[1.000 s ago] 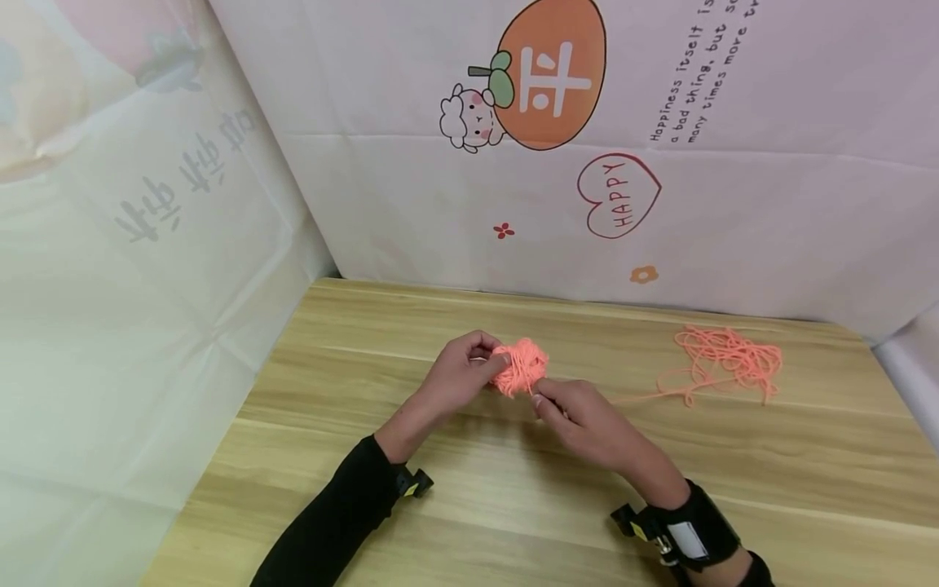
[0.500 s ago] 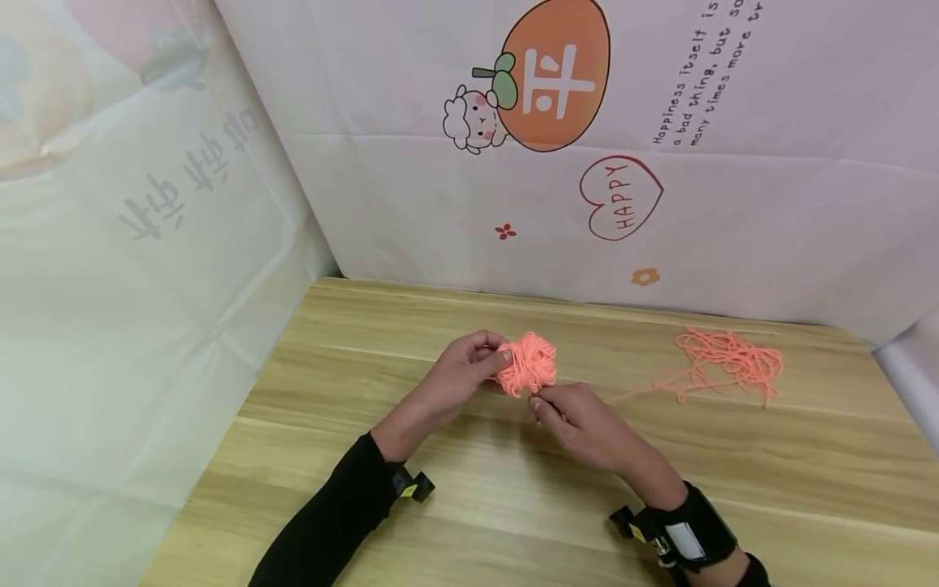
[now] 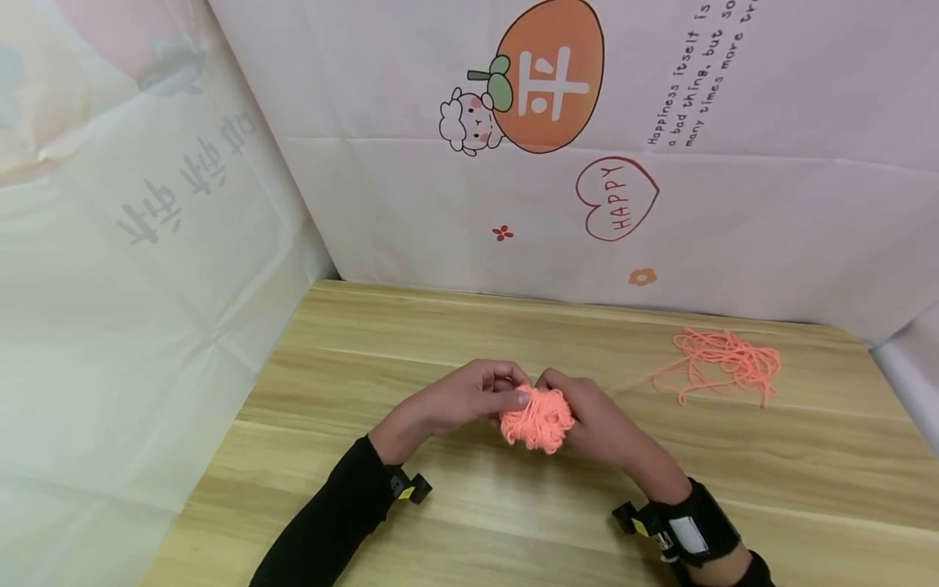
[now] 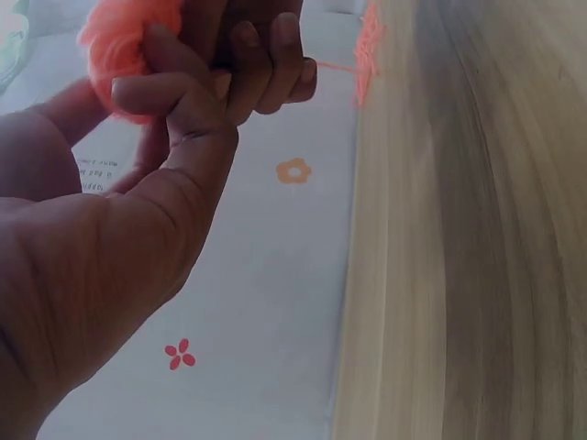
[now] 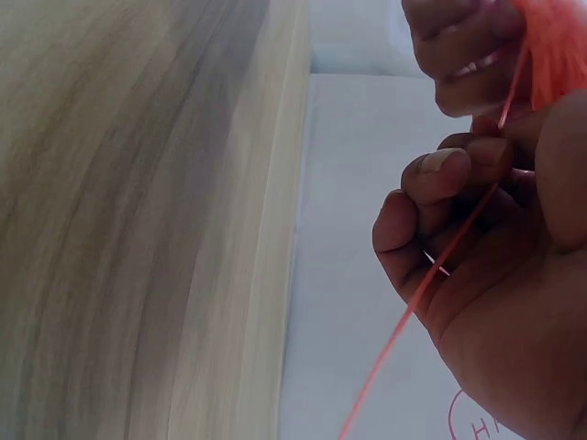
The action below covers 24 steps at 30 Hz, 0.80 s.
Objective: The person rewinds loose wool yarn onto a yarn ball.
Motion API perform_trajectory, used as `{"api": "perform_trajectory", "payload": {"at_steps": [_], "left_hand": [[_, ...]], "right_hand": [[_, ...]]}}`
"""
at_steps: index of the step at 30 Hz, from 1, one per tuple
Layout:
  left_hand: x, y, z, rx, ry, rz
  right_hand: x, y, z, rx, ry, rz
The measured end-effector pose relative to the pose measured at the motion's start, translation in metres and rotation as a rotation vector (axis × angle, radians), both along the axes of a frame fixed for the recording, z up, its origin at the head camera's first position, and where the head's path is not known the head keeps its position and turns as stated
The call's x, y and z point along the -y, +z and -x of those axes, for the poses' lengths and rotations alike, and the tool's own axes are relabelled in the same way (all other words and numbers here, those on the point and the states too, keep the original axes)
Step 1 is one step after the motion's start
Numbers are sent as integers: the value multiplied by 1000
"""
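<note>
A fluffy coral ball of yarn point(image 3: 539, 420) is held above the table, between both hands. My left hand point(image 3: 469, 397) grips it from the left, thumb across its upper side and fingers behind. Close against its right side is my right hand point(image 3: 597, 420), whose fingertips are partly hidden behind the ball in the head view. In the right wrist view the strand of yarn point(image 5: 394, 339) runs up through the curled fingers of the right hand point(image 5: 495, 247) toward the ball. The left wrist view shows the left fingers around the ball point(image 4: 128, 55).
A loose tangle of the same coral yarn point(image 3: 734, 359) lies at the back right of the wooden table point(image 3: 499, 522), joined by a thin strand to the right hand. White printed sheets point(image 3: 411, 212) stand along the back and left of the table.
The ball has come nearer the body and turned in the left hand. My right hand has gone from below the ball to behind its right side, drawing the strand along.
</note>
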State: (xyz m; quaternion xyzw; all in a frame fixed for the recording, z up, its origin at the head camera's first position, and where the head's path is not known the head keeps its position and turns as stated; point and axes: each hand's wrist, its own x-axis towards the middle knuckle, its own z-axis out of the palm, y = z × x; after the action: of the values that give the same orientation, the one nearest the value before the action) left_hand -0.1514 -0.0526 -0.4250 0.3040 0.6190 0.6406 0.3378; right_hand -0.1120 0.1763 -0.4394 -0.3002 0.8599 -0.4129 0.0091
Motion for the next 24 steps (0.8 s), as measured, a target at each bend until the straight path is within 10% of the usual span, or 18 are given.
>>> {"api": "perform_trajectory", "payload": {"at_steps": [12, 24], "left_hand": [[4, 2, 1, -18, -54, 150], [6, -8, 7, -46, 75, 229]], "right_hand": [[-1, 10, -3, -60, -66, -55], [-2, 16, -5, -41, -111, -28]]}}
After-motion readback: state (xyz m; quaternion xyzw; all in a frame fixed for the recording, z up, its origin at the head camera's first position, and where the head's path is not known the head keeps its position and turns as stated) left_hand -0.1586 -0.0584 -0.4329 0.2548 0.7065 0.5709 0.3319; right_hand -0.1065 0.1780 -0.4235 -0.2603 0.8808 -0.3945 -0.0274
